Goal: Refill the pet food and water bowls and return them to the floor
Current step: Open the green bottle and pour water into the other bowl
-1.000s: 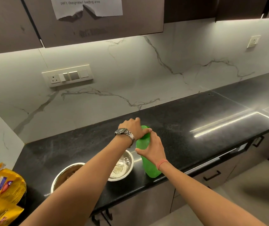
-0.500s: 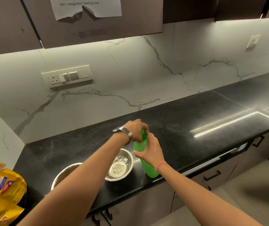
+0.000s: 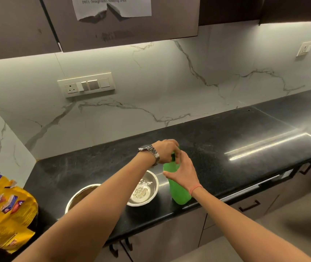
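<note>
— Bowls? Where?
— Round steel bowl holding water (image 3: 143, 191) sits lower centre on the black stone counter (image 3: 226, 137); a second steel bowl (image 3: 82, 195) left of it, contents unclear.
— Hands?
— Right hand (image 3: 184, 172) wraps the upright green plastic bottle (image 3: 179, 193); left hand (image 3: 167, 151) grips its top.
— Surroundings?
— Yellow food bag (image 3: 7, 210) lower left, white marble backsplash (image 3: 151, 87) behind.

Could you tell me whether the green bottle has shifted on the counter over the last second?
No. The green bottle stands in the same spot beside the water bowl, near the counter's front edge.

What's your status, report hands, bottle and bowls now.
Left hand on cap, right hand gripping green bottle, upright on counter. Water bowl and food bowl on counter, not floor. Nothing blocking.
</note>
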